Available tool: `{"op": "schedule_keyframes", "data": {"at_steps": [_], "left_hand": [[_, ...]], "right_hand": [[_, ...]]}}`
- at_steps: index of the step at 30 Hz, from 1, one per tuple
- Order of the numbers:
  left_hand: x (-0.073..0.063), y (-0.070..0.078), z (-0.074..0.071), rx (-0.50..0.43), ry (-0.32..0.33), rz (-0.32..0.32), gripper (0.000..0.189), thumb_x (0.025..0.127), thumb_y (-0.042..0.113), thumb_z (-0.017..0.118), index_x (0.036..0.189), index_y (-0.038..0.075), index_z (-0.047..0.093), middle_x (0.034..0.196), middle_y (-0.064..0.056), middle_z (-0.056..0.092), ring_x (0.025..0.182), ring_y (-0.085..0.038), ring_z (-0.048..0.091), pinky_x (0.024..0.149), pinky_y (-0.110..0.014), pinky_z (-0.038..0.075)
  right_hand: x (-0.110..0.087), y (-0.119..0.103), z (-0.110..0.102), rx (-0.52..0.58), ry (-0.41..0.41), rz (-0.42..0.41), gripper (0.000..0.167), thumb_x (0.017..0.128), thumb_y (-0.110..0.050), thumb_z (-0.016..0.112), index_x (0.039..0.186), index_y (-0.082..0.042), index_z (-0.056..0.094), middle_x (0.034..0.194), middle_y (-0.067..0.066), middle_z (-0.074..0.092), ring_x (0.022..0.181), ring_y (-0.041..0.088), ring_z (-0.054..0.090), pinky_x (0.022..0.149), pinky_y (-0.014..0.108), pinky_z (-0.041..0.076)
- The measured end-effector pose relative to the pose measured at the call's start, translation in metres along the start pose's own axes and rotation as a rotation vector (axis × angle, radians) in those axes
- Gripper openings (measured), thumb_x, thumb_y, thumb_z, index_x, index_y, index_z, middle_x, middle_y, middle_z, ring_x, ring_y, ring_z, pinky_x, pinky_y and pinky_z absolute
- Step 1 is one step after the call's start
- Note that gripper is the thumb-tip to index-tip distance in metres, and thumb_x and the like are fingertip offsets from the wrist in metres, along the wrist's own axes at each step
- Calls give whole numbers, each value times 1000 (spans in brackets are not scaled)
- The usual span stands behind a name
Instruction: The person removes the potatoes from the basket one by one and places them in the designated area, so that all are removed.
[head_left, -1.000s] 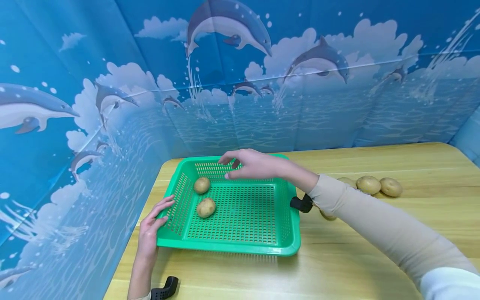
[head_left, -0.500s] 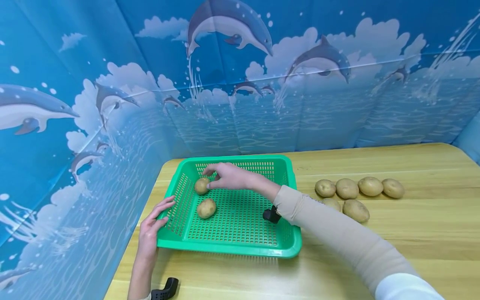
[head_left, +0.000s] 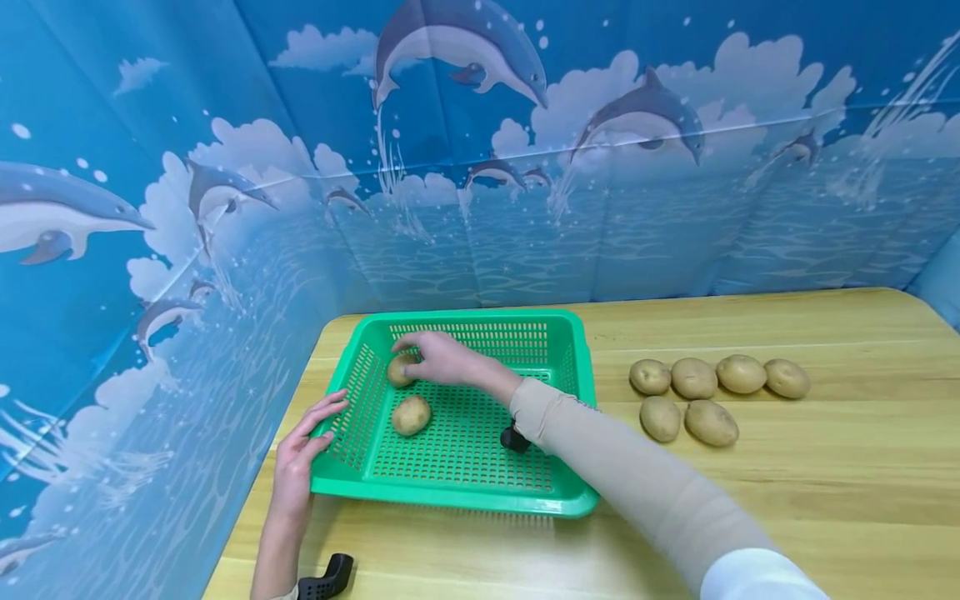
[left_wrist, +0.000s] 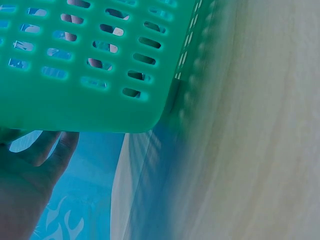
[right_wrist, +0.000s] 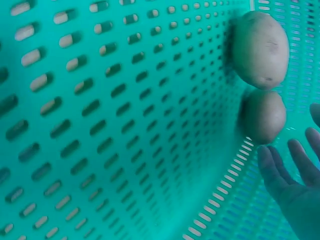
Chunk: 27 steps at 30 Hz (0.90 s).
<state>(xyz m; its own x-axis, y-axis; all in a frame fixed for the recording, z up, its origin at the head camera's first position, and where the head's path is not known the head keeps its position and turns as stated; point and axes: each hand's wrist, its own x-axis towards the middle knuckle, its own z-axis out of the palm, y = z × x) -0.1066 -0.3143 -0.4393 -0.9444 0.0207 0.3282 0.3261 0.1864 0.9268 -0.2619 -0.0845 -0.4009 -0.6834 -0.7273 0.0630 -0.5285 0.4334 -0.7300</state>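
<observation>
A green plastic basket (head_left: 457, 503) with slotted walls stands on the wooden table. Two potatoes lie inside near its left wall: a far potato (head_left: 400, 372) and a nearer potato (head_left: 412, 416). My right hand (head_left: 444, 360) reaches into the basket over the far potato, fingers beyond it and thumb at its near side. In the right wrist view the spread fingers (right_wrist: 300, 162) are beside the smaller-looking potato (right_wrist: 265, 117), one fingertip right at its edge. My left hand (head_left: 294, 458) holds the basket's left rim; in the left wrist view its fingertips are hidden behind the wall.
Several more potatoes (head_left: 693, 378) lie in two rows on the table (head_left: 840, 467), right of the basket. A blue dolphin-print curtain (head_left: 465, 250) hangs behind and to the left. A black wrist mount (head_left: 516, 438) on the right arm hangs low inside the basket.
My right hand has moved left and down from above the basket's middle to the far potato. The sleeve has uncovered the potatoes on the table. My left hand stays at the rim.
</observation>
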Motion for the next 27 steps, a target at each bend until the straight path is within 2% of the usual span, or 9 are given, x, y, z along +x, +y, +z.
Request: {"op": "schedule_keyframes", "data": {"at_steps": [3,11,14,19,23,27], "left_hand": [[0,0,-1,0,1,1,34,102,-3,39,132,-11,54,147,-18,45,143,-22,29,111,-26,24],[0,-1,-3,10,-1,-31,36,102,-1,39,133,-8,54,148,-14,45,144,-21,28,111,-25,24],[-1,-2,-3,9,2,-44,36,101,-2,39,133,-8,54,148,-13,45,144,-20,28,111,-24,24],[0,-3,-4,-17,-3,-32,36,101,-2,39,133,-11,52,148,-15,44,144,-21,28,111,-24,24],[0,-2,-3,-27,-1,-33,36,101,-3,40,133,-11,52,148,-15,44,144,-21,28,111,-24,24],[0,-2,-3,-26,3,-44,36,100,-3,40,133,-10,53,148,-14,45,144,-20,28,111,-24,24]], "right_hand": [[3,0,5,-7,10,22,41,97,-14,61,137,-7,56,138,10,56,105,25,59,82,33,45],[11,9,20,5,35,75,43,96,-17,64,138,-11,56,137,6,55,117,20,55,86,31,47],[14,12,27,15,52,81,44,95,-17,67,137,-12,56,136,7,56,114,20,57,82,29,49],[18,14,35,-8,77,83,50,90,-16,72,137,-12,57,136,6,56,112,21,58,80,27,50],[18,14,37,-10,67,102,53,88,-17,75,138,-14,56,136,6,56,112,21,58,79,28,50],[18,14,39,22,59,129,53,87,-20,77,136,-17,58,131,4,59,106,19,60,76,28,51]]}}
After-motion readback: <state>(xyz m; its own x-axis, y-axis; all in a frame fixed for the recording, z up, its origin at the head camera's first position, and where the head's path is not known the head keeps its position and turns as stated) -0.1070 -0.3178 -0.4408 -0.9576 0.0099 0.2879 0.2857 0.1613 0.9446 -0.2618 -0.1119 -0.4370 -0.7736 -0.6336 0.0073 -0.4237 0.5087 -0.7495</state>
